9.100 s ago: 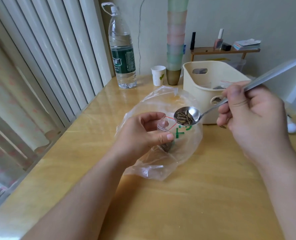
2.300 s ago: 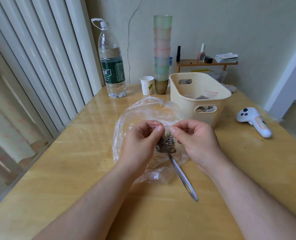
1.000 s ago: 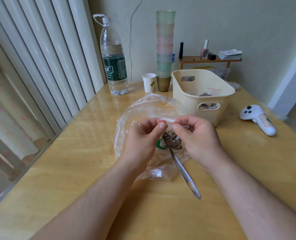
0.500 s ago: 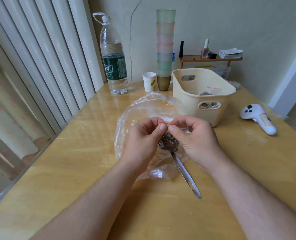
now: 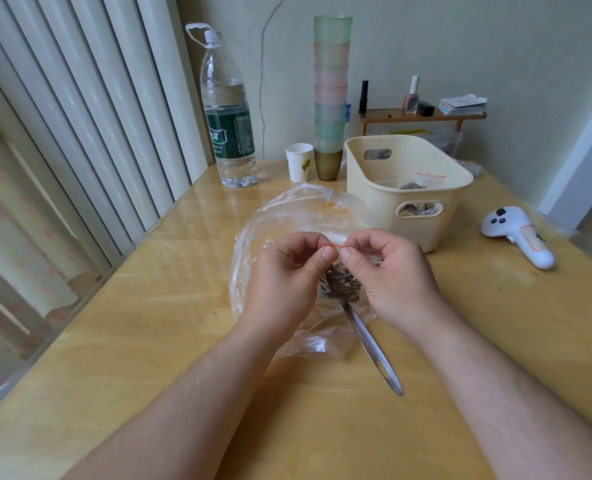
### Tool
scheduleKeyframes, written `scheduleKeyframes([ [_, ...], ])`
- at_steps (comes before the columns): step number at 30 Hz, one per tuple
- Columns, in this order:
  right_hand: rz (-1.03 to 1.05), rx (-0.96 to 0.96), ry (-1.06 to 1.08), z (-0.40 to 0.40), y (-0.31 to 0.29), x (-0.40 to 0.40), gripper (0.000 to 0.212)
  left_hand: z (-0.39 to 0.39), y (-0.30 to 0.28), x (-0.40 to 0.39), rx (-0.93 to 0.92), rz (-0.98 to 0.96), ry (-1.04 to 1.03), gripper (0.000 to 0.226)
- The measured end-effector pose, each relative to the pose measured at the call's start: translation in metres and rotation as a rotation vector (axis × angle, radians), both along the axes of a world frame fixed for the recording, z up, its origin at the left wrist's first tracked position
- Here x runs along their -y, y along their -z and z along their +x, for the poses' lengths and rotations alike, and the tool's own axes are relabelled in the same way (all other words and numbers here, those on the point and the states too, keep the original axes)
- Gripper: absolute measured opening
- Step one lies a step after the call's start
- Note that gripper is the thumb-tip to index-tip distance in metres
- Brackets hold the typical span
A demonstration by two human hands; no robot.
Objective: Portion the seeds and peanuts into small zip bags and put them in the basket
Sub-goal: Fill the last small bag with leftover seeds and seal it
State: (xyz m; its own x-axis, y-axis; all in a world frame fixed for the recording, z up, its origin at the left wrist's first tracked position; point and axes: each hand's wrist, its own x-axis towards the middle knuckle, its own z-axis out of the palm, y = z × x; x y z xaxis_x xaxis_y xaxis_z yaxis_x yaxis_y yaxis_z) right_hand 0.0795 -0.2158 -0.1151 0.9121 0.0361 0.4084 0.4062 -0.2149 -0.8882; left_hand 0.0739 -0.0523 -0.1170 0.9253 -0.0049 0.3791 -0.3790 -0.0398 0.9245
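Your left hand (image 5: 284, 271) and right hand (image 5: 391, 275) both pinch the red-lined top edge of the small zip bag (image 5: 339, 285) between thumb and forefinger, thumbs nearly touching, over the middle of the table (image 5: 149, 341). The seeds (image 5: 343, 287) hang in it between your hands.

Under the hands lies a large clear plastic bag (image 5: 280, 216), and a metal spoon (image 5: 374, 348) rests on it with its handle pointing to 5 o'clock; its bowl is hidden behind the seeds. At 1 o'clock stands the cream basket (image 5: 384, 188), near your right hand, with filled bags partly visible inside and through its handle slot. A white controller (image 5: 516, 237) lies at 3 o'clock. At 12 o'clock stand a paper cup (image 5: 299, 161) and a stack of coloured cups (image 5: 332, 91), with a water bottle (image 5: 228, 112) at 11 o'clock. Whether the seal is fully closed, you cannot tell: your fingertips cover it.
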Motion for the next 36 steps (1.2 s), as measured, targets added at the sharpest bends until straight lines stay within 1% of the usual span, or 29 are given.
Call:
scheduleKeyframes([
  [3, -0.016, 0.008, 0.013, 0.0000, 0.0011, -0.0013, 0.006, 0.0009, 0.0011, 0.0012, -0.025, -0.001, 0.004, 0.006],
  [7, -0.002, -0.009, -0.020, 0.0002, 0.0016, -0.0009, 0.004, 0.0010, -0.0001, -0.0002, -0.052, -0.043, 0.009, 0.016],
  [8, -0.004, -0.012, -0.024, 0.0006, 0.0014, -0.0008, 0.004, 0.0007, -0.0005, -0.0010, -0.048, -0.053, 0.015, 0.015],
  [10, -0.015, 0.002, -0.004, 0.0017, 0.0015, -0.0006, 0.013, -0.0006, -0.0015, -0.0020, -0.041, -0.045, 0.044, 0.008],
  [13, 0.027, -0.008, 0.018, 0.0032, 0.0006, 0.0000, 0.006, -0.0037, -0.0032, -0.0009, -0.064, -0.031, 0.109, 0.006],
  [14, 0.030, -0.009, 0.016, 0.0031, 0.0013, 0.0006, 0.009, -0.0039, -0.0035, -0.0006, -0.068, -0.032, 0.118, 0.006],
  [17, 0.021, -0.006, 0.015, 0.0002, 0.0018, 0.0006, 0.017, -0.0019, -0.0023, -0.0013, -0.040, -0.003, 0.081, 0.009],
  [21, 0.014, -0.026, 0.053, -0.0016, -0.0006, -0.0007, 0.013, 0.0003, 0.0007, -0.0012, -0.062, 0.012, 0.020, 0.012],
  [25, -0.027, -0.026, 0.056, -0.0009, -0.0033, 0.0006, 0.013, 0.0005, 0.0007, -0.0017, -0.061, -0.004, 0.018, 0.007],
  [30, 0.056, -0.041, 0.077, -0.0020, -0.0055, 0.0027, 0.011, -0.0011, -0.0011, -0.0010, -0.074, -0.031, 0.057, 0.008],
  [33, 0.122, -0.085, 0.086, -0.0035, -0.0068, 0.0017, 0.017, 0.0002, -0.0014, -0.0016, -0.078, -0.060, -0.001, 0.008],
  [36, 0.102, -0.115, 0.111, -0.0024, -0.0076, 0.0026, 0.021, 0.0002, -0.0027, -0.0039, -0.104, -0.086, -0.007, 0.012],
])
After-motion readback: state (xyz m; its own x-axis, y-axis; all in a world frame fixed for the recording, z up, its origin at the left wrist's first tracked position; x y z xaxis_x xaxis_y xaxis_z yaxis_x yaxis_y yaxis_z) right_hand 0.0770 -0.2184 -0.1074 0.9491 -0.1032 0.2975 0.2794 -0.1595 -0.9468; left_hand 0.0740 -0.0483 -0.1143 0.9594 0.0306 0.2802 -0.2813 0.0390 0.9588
